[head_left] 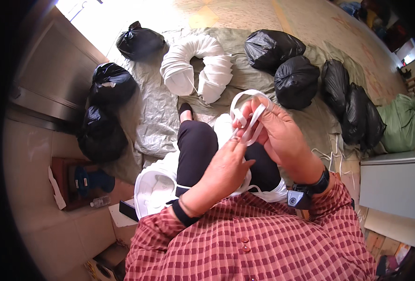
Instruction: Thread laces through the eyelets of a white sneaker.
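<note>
Right hand (280, 133): partly curled, thumb and fingers pinching a white strap (254, 124), with one loop standing up over the fingertips. Left hand (226, 168): half closed, thumb held out to the side, fingers gripping the same strap just below the right; its exact finger contact is partly hidden.

Strap: held in front of the lap, above the knees. Condition: loops formed but slack. Judged part-way; drawing the loops tight appears to be left undone.

Lap and near: dark trousers (196, 145); beside the left thigh, a white nested stack (156, 187), open end up.

Floor: a grey-green sheet (153, 124). On it, one white curved stack (177, 63), bent into a near-closed ring, apparently finished, with a thin cord at its gap. To the right of the knees, loose white cords (341, 161).

Outer edge: several black bags (296, 82), knotted or bunched, left and right; one green sack (398, 122), far right.
</note>
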The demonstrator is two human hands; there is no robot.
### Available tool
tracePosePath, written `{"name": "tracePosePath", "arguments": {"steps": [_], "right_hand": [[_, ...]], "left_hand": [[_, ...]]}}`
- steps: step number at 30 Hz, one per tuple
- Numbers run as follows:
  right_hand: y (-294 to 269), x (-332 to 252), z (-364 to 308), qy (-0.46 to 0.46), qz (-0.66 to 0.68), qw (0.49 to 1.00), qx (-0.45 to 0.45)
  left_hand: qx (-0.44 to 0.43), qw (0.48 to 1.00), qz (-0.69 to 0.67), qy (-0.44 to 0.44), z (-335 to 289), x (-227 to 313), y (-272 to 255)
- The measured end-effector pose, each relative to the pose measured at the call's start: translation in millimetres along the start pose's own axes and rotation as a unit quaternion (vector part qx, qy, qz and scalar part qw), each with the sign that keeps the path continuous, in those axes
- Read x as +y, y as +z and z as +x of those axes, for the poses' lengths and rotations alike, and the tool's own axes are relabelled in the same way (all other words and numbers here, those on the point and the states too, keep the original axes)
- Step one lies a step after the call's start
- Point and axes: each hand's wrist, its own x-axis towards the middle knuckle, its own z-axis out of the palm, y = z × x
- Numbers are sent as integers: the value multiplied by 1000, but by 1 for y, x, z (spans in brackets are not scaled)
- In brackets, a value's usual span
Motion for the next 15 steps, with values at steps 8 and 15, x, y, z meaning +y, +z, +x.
{"name": "tracePosePath", "arguments": {"steps": [8,15], "right_hand": [[-94,-62,-23,73,-122,990,10],[-152,-11,-46,-17,282,946,159]], "left_hand": [[-30,955,-271,-114,-16,2,-41],[-138,894,-369,-212,-48,1,-71]]}}
